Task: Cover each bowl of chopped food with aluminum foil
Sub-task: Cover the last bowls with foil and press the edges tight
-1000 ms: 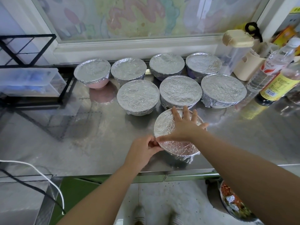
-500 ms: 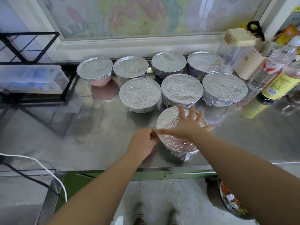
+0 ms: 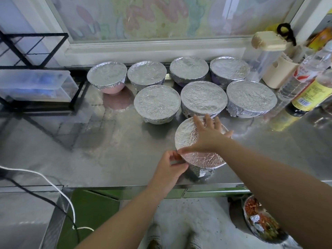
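Observation:
A foil-covered bowl [image 3: 186, 139] stands near the front edge of the steel counter [image 3: 107, 155]. My right hand [image 3: 206, 136] lies flat on its foil top, fingers spread. At the bowl's near-left rim my left hand [image 3: 169, 168] pinches the foil edge down against the side. Behind it sit several more foil-covered bowls in two rows, among them a pink bowl [image 3: 107, 79] at the far left and a wide one [image 3: 251, 97] at the right.
Bottles [image 3: 309, 94] and a clear lidded container [image 3: 264, 56] crowd the right back corner. A black wire rack with a plastic box [image 3: 34, 85] stands at the left. Cables [image 3: 53, 191] hang at the lower left. A bowl of scraps [image 3: 258, 220] sits on the floor.
The view has shifted a little. My left hand has moved down along the near-left rim, working the foil there. My right hand stays flat on the top.

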Action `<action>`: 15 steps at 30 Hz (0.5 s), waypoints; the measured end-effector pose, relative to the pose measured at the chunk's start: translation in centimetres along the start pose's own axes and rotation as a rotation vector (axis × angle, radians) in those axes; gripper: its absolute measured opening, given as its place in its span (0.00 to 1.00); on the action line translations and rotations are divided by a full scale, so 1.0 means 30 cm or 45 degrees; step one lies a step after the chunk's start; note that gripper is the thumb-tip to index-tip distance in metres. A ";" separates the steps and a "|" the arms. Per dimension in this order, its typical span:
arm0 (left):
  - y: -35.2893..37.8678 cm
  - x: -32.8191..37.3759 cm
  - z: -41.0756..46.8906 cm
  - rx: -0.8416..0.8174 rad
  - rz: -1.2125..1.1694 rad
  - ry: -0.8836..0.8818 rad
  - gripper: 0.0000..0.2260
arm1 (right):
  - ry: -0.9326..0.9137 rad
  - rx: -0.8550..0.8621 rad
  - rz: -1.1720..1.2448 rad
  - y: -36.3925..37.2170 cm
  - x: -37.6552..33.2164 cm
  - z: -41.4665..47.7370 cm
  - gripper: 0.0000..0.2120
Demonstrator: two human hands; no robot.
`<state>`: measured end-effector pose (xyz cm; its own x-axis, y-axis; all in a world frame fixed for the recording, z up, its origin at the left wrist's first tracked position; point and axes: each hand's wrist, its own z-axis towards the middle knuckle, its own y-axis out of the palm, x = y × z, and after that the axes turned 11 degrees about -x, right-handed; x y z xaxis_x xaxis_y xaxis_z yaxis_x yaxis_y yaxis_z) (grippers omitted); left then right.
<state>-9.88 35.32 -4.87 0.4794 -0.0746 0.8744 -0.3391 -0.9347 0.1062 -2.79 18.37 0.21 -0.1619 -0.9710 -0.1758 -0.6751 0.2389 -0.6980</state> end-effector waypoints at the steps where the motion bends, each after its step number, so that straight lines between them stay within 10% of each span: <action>1: 0.009 -0.001 0.001 0.018 0.012 0.011 0.15 | 0.005 -0.002 0.002 0.001 0.001 -0.001 0.70; 15: 0.028 -0.044 0.028 0.072 -0.054 -0.002 0.09 | 0.006 0.000 0.005 0.013 0.007 0.013 0.70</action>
<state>-10.13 34.32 -6.34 0.4934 -0.0352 0.8691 -0.2721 -0.9553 0.1158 -2.80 18.25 -0.36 -0.1679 -0.9702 -0.1748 -0.6747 0.2424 -0.6972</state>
